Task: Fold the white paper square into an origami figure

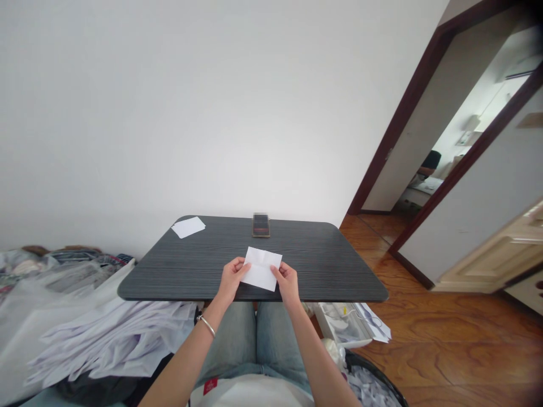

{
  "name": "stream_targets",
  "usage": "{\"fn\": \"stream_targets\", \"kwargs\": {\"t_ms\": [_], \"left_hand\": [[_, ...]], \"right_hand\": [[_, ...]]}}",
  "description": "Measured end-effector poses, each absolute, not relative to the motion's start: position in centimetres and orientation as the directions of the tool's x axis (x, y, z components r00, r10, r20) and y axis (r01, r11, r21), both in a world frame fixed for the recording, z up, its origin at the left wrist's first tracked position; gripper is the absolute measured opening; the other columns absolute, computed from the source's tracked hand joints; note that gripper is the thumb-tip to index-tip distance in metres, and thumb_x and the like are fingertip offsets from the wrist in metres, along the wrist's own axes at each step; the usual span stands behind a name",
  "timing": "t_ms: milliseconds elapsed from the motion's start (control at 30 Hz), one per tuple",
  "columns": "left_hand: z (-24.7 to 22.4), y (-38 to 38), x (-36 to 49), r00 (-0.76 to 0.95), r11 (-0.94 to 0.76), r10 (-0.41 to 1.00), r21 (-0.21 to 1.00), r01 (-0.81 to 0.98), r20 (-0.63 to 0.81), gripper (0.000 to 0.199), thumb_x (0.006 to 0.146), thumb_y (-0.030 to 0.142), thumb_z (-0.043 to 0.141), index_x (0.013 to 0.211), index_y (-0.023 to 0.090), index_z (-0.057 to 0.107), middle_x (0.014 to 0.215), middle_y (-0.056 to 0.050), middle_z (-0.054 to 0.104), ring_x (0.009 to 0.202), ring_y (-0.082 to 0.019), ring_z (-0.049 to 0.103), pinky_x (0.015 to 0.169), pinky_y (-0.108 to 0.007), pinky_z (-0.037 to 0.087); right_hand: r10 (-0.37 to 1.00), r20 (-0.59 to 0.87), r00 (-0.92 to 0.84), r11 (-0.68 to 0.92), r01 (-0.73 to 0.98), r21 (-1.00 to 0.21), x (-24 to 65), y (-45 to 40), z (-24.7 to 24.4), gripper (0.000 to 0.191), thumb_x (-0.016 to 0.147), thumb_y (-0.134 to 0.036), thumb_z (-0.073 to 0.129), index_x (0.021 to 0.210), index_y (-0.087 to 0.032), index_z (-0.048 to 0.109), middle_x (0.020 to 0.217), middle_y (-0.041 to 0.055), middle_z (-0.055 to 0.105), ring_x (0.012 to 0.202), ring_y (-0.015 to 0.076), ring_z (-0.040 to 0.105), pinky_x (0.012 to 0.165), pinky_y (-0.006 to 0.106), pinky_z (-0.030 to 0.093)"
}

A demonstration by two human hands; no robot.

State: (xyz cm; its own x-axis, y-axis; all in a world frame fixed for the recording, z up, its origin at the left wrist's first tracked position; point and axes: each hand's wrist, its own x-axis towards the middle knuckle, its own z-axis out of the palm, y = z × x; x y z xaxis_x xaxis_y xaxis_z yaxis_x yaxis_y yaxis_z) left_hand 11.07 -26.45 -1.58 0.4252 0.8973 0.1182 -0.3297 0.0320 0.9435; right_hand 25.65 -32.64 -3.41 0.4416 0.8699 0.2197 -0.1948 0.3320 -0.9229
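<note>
A white sheet of paper (262, 269) with faint crease lines is held just above the near part of the dark table (169, 277). My left hand (233, 275) pinches its left edge, thumb on top and fingers curled at the side. On the opposite edge, my right hand (285, 280) grips it the same way. The paper is tilted slightly, its right side lower. Fingers beneath the sheet are hidden.
White cards (189, 227) lie at the table's far left corner. A small dark framed object (261, 225) stands at the back middle, near the wall. Crumpled white sheets (114, 339) are piled left of my legs. An open white box (341, 325) sits on the floor at right.
</note>
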Motion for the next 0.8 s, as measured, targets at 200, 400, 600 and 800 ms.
{"fn": "stream_targets", "kwargs": {"t_ms": [200, 400, 600, 800], "left_hand": [[-1.49, -26.48, 11.13, 0.383, -0.03, 0.908, 0.939, -0.343, 0.169, 0.02, 0.065, 0.028, 0.068, 0.079, 0.015, 0.061, 0.074, -0.002, 0.068, 0.064, -0.013, 0.059, 0.059, -0.021, 0.042], [-1.5, -26.51, 11.11, 0.36, -0.051, 0.915, 0.936, -0.348, 0.184, 0.02, 0.065, 0.028, 0.068, 0.078, 0.015, 0.061, 0.074, -0.002, 0.067, 0.064, -0.014, 0.059, 0.06, -0.022, 0.043], [-1.47, -26.43, 11.08, 0.338, -0.072, 0.919, 0.931, -0.357, 0.201, 0.018, 0.065, 0.027, 0.069, 0.076, 0.015, 0.061, 0.073, -0.001, 0.066, 0.065, -0.013, 0.058, 0.062, -0.022, 0.042], [-1.55, -26.44, 11.14, 0.341, -0.076, 0.917, 0.93, -0.359, 0.207, 0.018, 0.066, 0.027, 0.068, 0.078, 0.015, 0.061, 0.074, -0.001, 0.066, 0.065, -0.013, 0.057, 0.061, -0.021, 0.042]], "right_hand": [[0.861, 0.237, 0.45, 0.349, -0.185, -0.919, 25.67, -32.66, -3.1, 0.017, 0.071, -0.032, 0.064, 0.077, -0.016, 0.061, 0.067, 0.001, 0.064, 0.059, 0.0153, 0.057, 0.055, 0.025, 0.043], [0.863, 0.232, 0.449, 0.342, -0.182, -0.922, 25.6, -32.74, -2.83, 0.019, 0.07, -0.035, 0.063, 0.079, -0.018, 0.06, 0.07, 0.0019, 0.066, 0.061, 0.0165, 0.059, 0.057, 0.027, 0.044], [0.867, 0.23, 0.443, 0.332, -0.168, -0.928, 25.65, -32.6, -2.95, 0.019, 0.071, -0.035, 0.063, 0.078, -0.017, 0.06, 0.065, 0.0006, 0.063, 0.053, 0.0133, 0.054, 0.048, 0.023, 0.039], [0.86, 0.239, 0.45, 0.331, -0.137, -0.934, 25.81, -32.58, -3.11, 0.019, 0.073, -0.036, 0.061, 0.076, -0.017, 0.061, 0.052, -0.0046, 0.052, 0.039, 0.0075, 0.035, 0.036, 0.019, 0.023]]}}
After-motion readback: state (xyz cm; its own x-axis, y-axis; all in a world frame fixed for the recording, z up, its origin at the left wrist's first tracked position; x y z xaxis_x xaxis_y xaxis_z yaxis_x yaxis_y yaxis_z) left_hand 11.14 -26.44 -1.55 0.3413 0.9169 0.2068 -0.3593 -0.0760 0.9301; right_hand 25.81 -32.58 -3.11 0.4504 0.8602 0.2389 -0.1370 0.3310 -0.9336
